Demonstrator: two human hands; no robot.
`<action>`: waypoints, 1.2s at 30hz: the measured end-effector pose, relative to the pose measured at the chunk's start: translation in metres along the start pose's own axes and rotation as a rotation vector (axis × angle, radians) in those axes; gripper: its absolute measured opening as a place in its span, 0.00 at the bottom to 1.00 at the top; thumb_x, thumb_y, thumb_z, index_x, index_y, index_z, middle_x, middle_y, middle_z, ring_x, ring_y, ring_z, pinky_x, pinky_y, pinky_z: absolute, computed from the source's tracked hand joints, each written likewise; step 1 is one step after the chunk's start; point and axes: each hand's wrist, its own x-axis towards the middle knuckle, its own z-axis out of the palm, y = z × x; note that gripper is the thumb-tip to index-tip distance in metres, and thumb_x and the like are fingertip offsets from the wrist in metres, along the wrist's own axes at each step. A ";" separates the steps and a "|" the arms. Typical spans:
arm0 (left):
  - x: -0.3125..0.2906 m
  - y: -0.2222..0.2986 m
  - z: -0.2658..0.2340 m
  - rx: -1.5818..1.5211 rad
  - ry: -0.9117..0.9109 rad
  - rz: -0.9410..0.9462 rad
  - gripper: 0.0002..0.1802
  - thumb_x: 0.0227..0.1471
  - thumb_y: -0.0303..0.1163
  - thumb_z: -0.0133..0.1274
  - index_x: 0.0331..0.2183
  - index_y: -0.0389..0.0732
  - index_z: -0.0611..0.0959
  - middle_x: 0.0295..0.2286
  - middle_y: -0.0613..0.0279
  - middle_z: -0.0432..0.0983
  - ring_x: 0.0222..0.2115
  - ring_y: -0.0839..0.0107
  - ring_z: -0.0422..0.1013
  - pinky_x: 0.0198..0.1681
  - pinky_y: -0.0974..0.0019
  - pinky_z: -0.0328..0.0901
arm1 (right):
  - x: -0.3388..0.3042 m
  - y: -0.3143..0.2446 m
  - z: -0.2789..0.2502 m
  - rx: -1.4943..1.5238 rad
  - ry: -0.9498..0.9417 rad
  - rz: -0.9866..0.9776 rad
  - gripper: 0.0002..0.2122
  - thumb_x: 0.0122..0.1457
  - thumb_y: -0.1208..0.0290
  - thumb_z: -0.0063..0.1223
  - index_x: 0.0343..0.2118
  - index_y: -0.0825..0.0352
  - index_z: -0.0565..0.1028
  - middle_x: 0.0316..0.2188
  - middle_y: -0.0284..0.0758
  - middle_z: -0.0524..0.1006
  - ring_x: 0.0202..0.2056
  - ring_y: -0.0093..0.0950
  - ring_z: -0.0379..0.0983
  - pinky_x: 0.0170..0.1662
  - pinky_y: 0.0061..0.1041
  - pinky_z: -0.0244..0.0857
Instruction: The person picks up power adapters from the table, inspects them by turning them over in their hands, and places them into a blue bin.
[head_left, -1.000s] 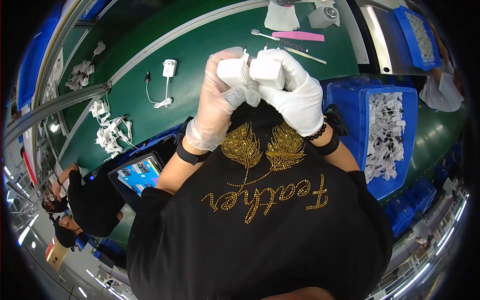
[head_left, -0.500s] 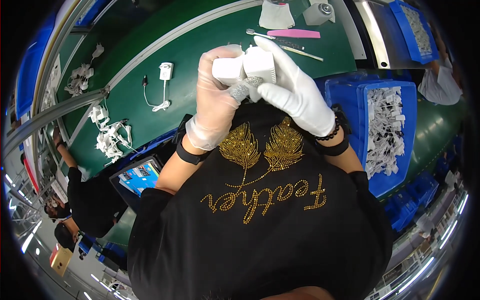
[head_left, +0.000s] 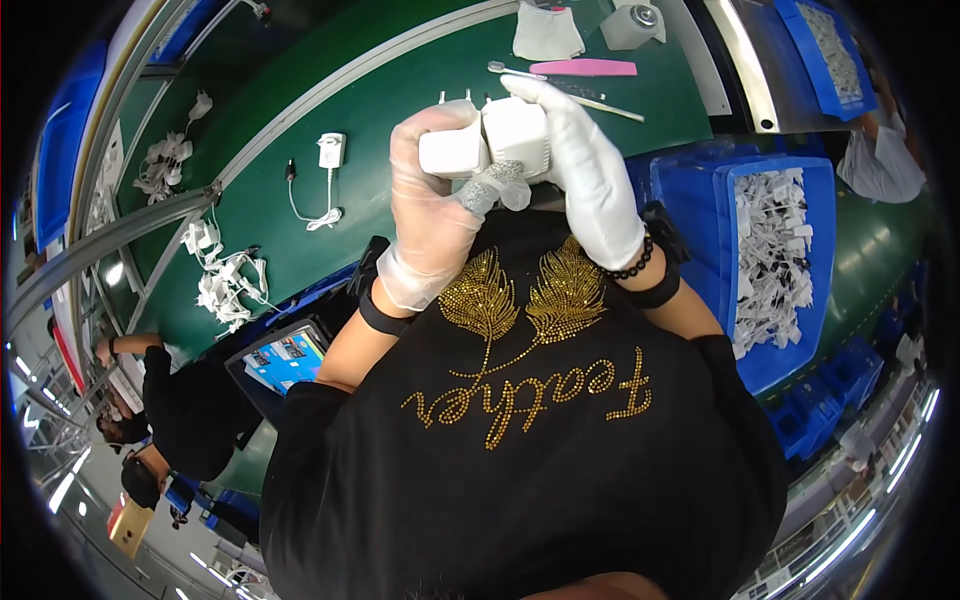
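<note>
Two white plug-in power adapters are held side by side above the near edge of the green table. My left hand (head_left: 428,200), in a thin translucent glove, is closed around the left adapter (head_left: 450,153). My right hand (head_left: 597,190), in a white cloth glove, grips the right adapter (head_left: 516,135) from its right side. Metal prongs point away from me at the top of the left one. Below the adapters, by my left thumb, is a grey speckled wrapping (head_left: 490,187); whether it covers the thumb or belongs to an adapter, I cannot tell.
Left on the table (head_left: 370,180) lie one adapter with its cord (head_left: 331,150) and a tangled pile of adapters (head_left: 228,288). Beyond my hands are a pink strip (head_left: 585,68), a small brush (head_left: 512,71) and a white cloth (head_left: 548,32). A blue bin (head_left: 690,215) holds many adapters.
Both hands keep hold of the adapters and have shifted slightly. The left adapter has tilted a little, bringing its prongs into view. The right thumb is no longer visible in front of the right adapter.
</note>
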 end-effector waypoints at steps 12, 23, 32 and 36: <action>0.021 0.007 -0.028 -1.113 0.072 -0.423 0.15 0.54 0.34 0.54 0.44 0.41 0.77 0.43 0.58 0.77 0.56 0.55 0.64 0.58 0.48 0.60 | 0.006 -0.008 0.012 -0.834 -0.222 -0.221 0.29 0.60 0.69 0.55 0.63 0.66 0.59 0.52 0.41 0.72 0.42 0.39 0.76 0.47 0.30 0.69; 0.016 -0.008 -0.034 -0.514 0.170 -0.369 0.22 0.60 0.42 0.50 0.52 0.40 0.74 0.51 0.59 0.71 0.57 0.56 0.62 0.60 0.55 0.58 | 0.015 0.010 0.023 -0.462 -0.170 0.083 0.32 0.60 0.58 0.56 0.64 0.64 0.58 0.49 0.43 0.73 0.41 0.39 0.75 0.46 0.34 0.70; 0.015 -0.098 -0.237 1.684 0.353 0.079 0.39 0.44 0.41 0.66 0.57 0.40 0.71 0.47 0.44 0.71 0.44 0.48 0.71 0.51 0.53 0.66 | 0.015 -0.005 -0.010 1.103 -0.128 0.449 0.29 0.67 0.48 0.35 0.62 0.66 0.61 0.37 0.41 0.74 0.26 0.26 0.70 0.22 0.23 0.64; 0.026 -0.119 -0.238 1.544 0.369 -0.200 0.42 0.44 0.41 0.66 0.58 0.41 0.68 0.48 0.43 0.71 0.43 0.51 0.71 0.50 0.53 0.66 | 0.018 0.006 -0.027 1.417 -0.389 0.407 0.28 0.67 0.50 0.33 0.61 0.68 0.61 0.29 0.38 0.74 0.15 0.20 0.61 0.14 0.19 0.53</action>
